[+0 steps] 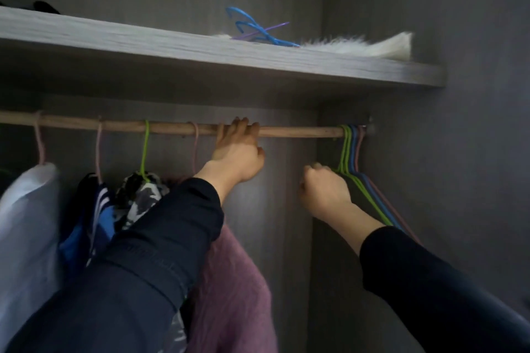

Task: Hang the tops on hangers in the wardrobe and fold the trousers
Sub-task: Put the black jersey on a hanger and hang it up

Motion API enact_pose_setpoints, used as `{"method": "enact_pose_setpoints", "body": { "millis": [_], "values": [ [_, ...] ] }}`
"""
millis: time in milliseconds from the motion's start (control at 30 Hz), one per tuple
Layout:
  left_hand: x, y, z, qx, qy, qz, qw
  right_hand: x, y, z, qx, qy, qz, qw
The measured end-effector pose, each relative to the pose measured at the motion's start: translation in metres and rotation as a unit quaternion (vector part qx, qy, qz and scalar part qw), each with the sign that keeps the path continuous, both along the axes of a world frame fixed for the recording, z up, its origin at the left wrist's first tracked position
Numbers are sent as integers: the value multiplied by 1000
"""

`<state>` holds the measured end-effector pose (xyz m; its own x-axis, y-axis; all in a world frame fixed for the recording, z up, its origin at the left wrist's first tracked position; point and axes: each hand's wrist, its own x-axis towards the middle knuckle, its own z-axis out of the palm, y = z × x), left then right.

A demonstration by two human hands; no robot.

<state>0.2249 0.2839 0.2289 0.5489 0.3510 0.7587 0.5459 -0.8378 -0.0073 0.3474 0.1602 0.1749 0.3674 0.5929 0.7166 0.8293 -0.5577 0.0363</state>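
Wardrobe interior [459, 37], left grip [239, 149] curled over rail [301, 132], right grip [322, 186] clutching empty hangers [348, 152]

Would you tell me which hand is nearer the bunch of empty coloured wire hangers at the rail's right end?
Right. The right hand grips the empty coloured hangers below their hooks; the left hand holds the wooden rail to their left.
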Motion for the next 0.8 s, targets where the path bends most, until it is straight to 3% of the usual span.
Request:
{"method": "enact_pose_setpoints", "body": {
  "millis": [167, 300, 500, 800],
  "values": [
    [22, 0, -11, 24, -28, -7, 999, 35, -36, 0, -32, -57, -145, 987],
    [22, 10, -20, 59, -69, -29, 995, 49, -44, 3, -40, -57, -193, 979],
    [28, 12, -22, 59, -84, -23, 994, 51, -53, 11, -70, -55, -137, 987],
    [28, 8, -22, 29, -85, -28, 996, 46, -42, 28, 85, 96, -10, 992]
  ]
}}
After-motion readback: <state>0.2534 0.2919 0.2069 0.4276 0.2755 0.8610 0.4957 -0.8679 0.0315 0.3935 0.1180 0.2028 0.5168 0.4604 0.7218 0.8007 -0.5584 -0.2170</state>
